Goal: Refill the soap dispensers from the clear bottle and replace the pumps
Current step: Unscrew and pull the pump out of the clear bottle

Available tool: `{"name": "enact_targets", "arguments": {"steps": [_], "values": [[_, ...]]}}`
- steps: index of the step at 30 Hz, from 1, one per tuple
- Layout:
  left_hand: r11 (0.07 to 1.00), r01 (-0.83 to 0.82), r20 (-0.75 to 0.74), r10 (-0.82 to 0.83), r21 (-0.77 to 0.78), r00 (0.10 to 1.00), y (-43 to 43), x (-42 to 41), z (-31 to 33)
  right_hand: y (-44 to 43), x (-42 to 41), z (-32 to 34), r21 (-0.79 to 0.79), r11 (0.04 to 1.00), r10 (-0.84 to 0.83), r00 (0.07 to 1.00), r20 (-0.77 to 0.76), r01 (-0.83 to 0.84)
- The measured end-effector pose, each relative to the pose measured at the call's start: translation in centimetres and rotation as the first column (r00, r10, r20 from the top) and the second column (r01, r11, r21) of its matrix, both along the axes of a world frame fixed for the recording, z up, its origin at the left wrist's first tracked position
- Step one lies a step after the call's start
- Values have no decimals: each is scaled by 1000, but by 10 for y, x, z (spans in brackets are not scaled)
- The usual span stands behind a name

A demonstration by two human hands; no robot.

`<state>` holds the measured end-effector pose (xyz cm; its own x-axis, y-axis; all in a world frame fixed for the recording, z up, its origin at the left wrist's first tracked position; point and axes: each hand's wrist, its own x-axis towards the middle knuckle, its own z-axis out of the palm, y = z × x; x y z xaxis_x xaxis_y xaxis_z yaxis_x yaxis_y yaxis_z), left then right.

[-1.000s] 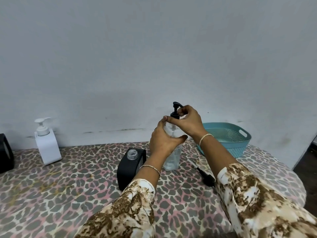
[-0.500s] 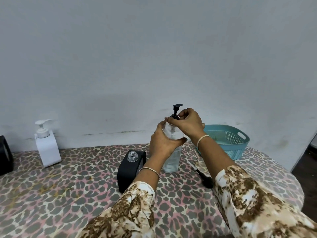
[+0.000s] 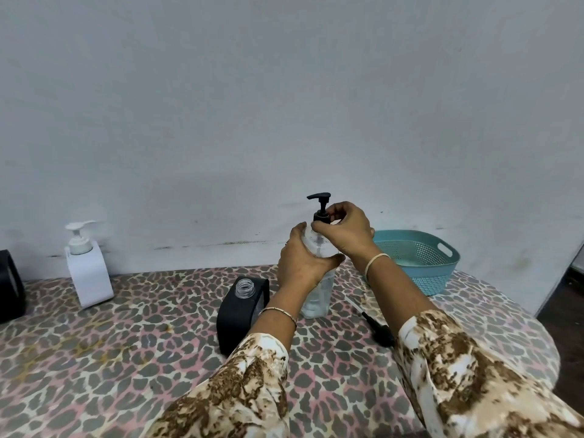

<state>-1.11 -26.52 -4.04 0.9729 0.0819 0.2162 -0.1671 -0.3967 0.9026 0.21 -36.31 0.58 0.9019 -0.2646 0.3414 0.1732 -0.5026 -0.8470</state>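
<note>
The left hand (image 3: 303, 263) grips one clear bottle (image 3: 319, 295) on the table (image 3: 126, 358); the right hand (image 3: 344, 230) pinches its black pump (image 3: 321, 210). Left of the bottle: one open black dispenser (image 3: 240, 311), one white dispenser (image 3: 87, 267). Right: one loose pump (image 3: 376, 327).

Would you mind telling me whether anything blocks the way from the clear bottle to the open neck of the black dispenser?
Nothing visible does. The clear bottle stands just right of the black dispenser, whose open neck is uncovered; only the left hand wraps the bottle.

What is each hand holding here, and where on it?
Left hand grips the clear bottle around its body; right hand pinches the black pump's collar.
</note>
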Motion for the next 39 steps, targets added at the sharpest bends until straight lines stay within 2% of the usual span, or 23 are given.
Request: {"name": "enact_targets", "arguments": {"steps": [2, 4, 9, 14, 21, 32, 39], "values": [[1000, -2, -10, 2, 9, 1000, 0, 0, 0, 2, -1, 1, 88, 992, 96, 995, -13, -94], [1000, -1, -11, 1, 9, 1000, 0, 0, 0, 3, 0, 0, 86, 990, 114, 993, -18, -112], [1000, -1, -20, 1, 9, 1000, 0, -1, 1, 1, 1, -1, -38, 999, 7, 1000, 16, -6], [999, -6, -13, 7, 48, 1000, 0, -2, 3, 2, 1, -2, 38, 994, 98, 995, 24, -99], [999, 21, -6, -20, 47, 1000, 2, -3, 4, 3, -1, 1, -42, 999, -19, 998, 61, 22], [983, 29, -36, -23, 184, 999, 3, -4, 13, -7, -14, 49, 204, 978, -80, 968, 239, 30], [959, 55, -78, -35, 278, 996, 6, -9, 23, -16, -35, 79, 336, 939, -207, 908, 365, 79]]}}
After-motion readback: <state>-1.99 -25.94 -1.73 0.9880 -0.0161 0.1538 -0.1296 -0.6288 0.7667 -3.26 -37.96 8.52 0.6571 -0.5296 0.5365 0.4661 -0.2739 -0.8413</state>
